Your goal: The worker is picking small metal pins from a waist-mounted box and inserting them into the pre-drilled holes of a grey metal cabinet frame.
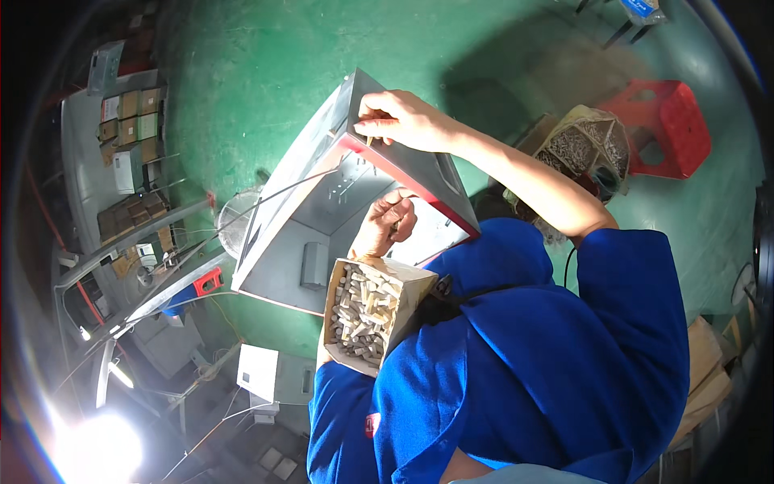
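A grey metal cabinet (303, 202) with a red edge strip stands tilted in front of me, its open side toward me. At its upper corner my right hand (403, 121) is closed in a pinch against the edge, with a small yellowish piece (370, 140) showing at the fingertips. My left hand (389, 222) is curled closed at the cabinet's opening, below the red strip; what lies inside its fingers is hidden. An open cardboard box (415, 278) filled with small pale cylindrical plugs (364, 315) rests on my left forearm, against my body.
To the right stand a red plastic stool (681, 129) and a bag of small parts (574, 149). Shelves with cardboard boxes (129, 117) line the far left. A bright lamp (97, 448) glares at lower left. A thin rod (294, 185) crosses the cabinet's left side.
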Demonstrator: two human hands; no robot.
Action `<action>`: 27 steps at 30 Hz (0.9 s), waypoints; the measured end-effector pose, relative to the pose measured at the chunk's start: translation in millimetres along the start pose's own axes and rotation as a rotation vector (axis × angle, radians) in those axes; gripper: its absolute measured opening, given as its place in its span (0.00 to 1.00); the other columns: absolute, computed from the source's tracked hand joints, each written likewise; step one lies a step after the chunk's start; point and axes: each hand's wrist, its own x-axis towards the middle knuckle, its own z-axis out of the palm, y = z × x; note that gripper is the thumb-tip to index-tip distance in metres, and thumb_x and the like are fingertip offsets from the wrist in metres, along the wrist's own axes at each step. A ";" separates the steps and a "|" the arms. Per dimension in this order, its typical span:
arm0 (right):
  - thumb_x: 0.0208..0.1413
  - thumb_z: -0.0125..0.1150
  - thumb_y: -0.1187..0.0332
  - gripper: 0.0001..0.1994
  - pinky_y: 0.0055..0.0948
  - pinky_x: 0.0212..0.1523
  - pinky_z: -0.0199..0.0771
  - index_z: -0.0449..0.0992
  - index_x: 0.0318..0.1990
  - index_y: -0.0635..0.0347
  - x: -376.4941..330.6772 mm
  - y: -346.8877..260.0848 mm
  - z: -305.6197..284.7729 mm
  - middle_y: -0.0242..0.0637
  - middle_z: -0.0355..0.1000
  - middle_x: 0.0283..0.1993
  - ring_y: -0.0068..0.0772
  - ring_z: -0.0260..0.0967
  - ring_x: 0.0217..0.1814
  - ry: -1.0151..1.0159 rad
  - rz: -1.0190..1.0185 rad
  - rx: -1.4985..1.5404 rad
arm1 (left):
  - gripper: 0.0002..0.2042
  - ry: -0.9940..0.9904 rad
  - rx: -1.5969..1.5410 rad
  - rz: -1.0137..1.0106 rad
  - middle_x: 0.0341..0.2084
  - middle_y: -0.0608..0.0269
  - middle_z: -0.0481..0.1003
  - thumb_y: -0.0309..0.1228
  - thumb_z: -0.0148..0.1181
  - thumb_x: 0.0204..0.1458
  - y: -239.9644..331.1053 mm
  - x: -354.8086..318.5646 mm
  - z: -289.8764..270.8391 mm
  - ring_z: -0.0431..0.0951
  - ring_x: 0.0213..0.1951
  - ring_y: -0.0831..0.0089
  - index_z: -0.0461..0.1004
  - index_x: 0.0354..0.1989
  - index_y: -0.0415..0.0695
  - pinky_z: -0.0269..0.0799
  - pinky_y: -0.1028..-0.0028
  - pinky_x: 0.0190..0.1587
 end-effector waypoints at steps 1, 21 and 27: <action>0.60 0.53 0.62 0.13 0.26 0.28 0.69 0.69 0.32 0.66 0.2 0.5 0.9 0.35 0.68 0.25 0.25 0.66 0.27 -0.012 0.017 -0.011 | 0.09 0.011 -0.010 0.009 0.11 0.70 0.59 0.32 0.52 0.57 -1.0 0.2 -0.1 0.52 0.12 0.83 0.73 0.44 0.46 0.44 0.82 0.13; 0.55 0.60 0.66 0.10 0.23 0.27 0.73 0.71 0.29 0.64 10.6 35.3 -0.6 0.31 0.68 0.25 0.19 0.67 0.25 0.007 0.102 0.446 | 0.08 0.107 -0.102 0.112 0.12 0.70 0.56 0.30 0.49 0.59 -4.0 2.5 -9.0 0.52 0.12 0.83 0.71 0.44 0.43 0.46 0.84 0.12; 0.51 0.62 0.76 0.04 0.25 0.36 0.77 0.73 0.33 0.66 21.2 41.3 10.2 0.36 0.74 0.32 0.24 0.73 0.35 0.018 0.038 0.373 | 0.05 0.173 -0.139 0.133 0.11 0.70 0.56 0.30 0.49 0.59 -3.8 4.3 -9.7 0.51 0.12 0.83 0.70 0.37 0.43 0.46 0.83 0.12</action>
